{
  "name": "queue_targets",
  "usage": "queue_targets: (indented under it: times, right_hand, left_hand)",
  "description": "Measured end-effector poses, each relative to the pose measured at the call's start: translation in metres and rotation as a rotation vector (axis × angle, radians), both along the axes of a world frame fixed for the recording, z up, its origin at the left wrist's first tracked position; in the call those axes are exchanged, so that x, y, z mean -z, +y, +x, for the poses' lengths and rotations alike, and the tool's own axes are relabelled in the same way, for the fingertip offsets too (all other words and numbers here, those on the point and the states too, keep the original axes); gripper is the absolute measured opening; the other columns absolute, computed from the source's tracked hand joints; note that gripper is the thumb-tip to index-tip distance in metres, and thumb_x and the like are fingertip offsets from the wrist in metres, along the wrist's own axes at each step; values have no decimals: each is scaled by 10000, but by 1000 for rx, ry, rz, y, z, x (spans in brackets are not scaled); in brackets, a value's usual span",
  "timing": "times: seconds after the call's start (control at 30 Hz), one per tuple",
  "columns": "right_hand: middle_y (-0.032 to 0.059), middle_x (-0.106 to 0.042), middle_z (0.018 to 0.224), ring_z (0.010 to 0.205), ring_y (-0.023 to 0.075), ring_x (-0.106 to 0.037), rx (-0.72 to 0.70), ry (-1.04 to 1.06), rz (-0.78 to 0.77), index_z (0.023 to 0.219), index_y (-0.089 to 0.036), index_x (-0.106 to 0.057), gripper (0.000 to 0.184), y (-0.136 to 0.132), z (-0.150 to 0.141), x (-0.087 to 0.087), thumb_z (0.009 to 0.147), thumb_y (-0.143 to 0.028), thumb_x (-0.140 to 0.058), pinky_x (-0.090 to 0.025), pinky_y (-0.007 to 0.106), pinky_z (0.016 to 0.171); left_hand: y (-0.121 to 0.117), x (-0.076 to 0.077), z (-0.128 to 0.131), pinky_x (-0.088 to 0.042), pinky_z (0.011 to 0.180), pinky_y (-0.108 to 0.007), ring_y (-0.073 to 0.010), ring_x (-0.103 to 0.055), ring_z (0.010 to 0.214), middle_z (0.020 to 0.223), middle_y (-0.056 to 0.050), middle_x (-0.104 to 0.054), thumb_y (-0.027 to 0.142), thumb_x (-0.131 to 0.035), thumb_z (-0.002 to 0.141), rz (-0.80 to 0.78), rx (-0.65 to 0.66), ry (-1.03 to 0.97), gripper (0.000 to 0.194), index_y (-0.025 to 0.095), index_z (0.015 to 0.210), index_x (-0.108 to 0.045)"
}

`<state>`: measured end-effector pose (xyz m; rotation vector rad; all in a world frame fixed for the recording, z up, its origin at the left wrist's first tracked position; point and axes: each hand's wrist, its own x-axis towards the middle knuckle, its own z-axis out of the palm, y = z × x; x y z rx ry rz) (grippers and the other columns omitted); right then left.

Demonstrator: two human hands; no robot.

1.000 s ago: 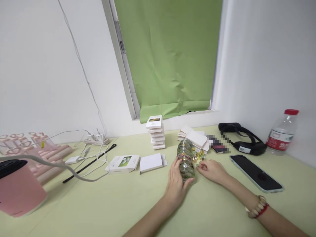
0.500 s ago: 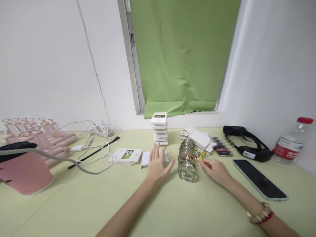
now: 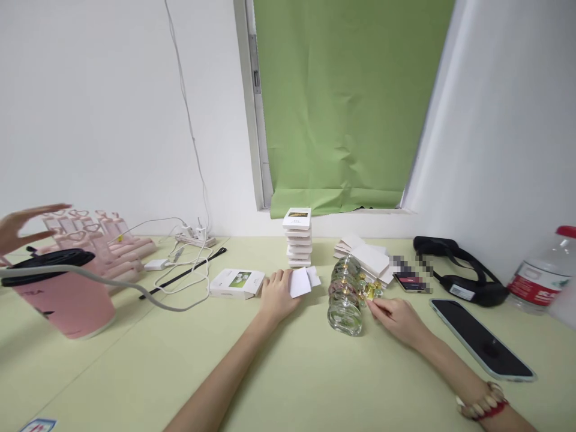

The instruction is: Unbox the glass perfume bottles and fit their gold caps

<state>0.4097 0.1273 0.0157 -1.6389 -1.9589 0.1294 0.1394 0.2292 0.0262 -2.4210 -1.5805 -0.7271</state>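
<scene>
My left hand [image 3: 278, 294] is wrapped round a small white box [image 3: 299, 283] whose flaps stand out at its right end. Just left of it lies another white box [image 3: 237, 283] with a flower picture on it. Behind rises a stack of white boxes [image 3: 299, 243]. A row of clear glass bottles [image 3: 344, 318] lines up between my hands. Right of the bottles, my right hand [image 3: 398, 319] has its fingers pinched together beside several small gold-and-clear caps [image 3: 369, 291]. Whatever is in that pinch is hidden.
Flattened white cartons [image 3: 366, 258], a phone [image 3: 481, 339], a black headset [image 3: 463, 276] and a red-capped bottle [image 3: 544, 270] are on the right. On the left, another person's hand [image 3: 22, 228] hovers above a pink cup [image 3: 67, 300], near pink tubes [image 3: 130, 249] and white cables [image 3: 189, 264].
My left hand has gone from spread over the white box to gripping it, and the box is now tipped up. Another person's hand has come in at left. The view has shifted slightly left.
</scene>
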Motion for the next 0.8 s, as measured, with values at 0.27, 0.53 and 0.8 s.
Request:
queue_targets:
  times: [0.27,0.53,0.8]
  right_hand:
    - [-16,-520,534,426,112,-411,23,221,202,761,-206,-571,259,-7,-4,-3,821,-389,-399,-332,231,469]
    - [20,-643,713,454,131,-504,-120,312,307,1174,-184,-487,490,-14,-43,-34,741,-397,-399,-406,250,487]
    - [-2,-648,1038,899,182,-598,-166,99,336,1009,-283,-604,267,23,-98,-110,770,-353,-507,-436,272,771]
  left_hand:
    - [-28,-11,18,-345,935,-382,-288,-330,1218,1318,-165,-298,199,-514,699,366,320,-178,624,167,1282,-294]
    - [-46,3,33,-389,862,-373,-297,-344,1242,1323,-179,-347,94,-447,767,551,385,-68,436,193,1189,-401]
    - [-31,-11,19,-334,985,-459,-295,-186,1334,1386,-236,-270,240,-471,814,621,155,-189,682,106,1365,-94]
